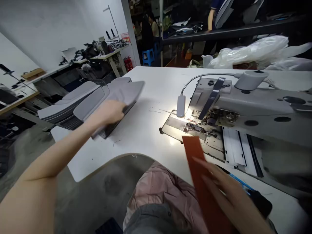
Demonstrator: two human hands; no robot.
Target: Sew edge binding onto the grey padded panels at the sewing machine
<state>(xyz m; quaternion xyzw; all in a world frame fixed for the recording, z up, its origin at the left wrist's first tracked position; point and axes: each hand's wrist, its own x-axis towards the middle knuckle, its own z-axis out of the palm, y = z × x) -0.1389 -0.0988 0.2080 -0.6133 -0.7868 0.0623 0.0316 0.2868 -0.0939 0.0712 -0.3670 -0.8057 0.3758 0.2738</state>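
Observation:
At the left side of the table, my left hand [110, 112] is closed at the near edge of a grey padded panel [133, 89], the top one of a stack. Motion blurs both the panel and my fingers. A second stack of similar grey panels [80, 92] lies further left. My right hand [225, 193] has a flat reddish-brown strip [192, 148] in its grasp, fingers stretched across it, thumb hidden. The strip's far end is by the plate of a sewing machine [209, 107], its lower part over my lap.
A lit lamp [180, 105] on a bent neck hangs by the needle area. Loose threads lie on the white table [146, 130], whose front edge curves inward. Clear plastic bags [253, 52] are heaped behind. A dark object [260, 203] sits beside my right hand. People are in the background.

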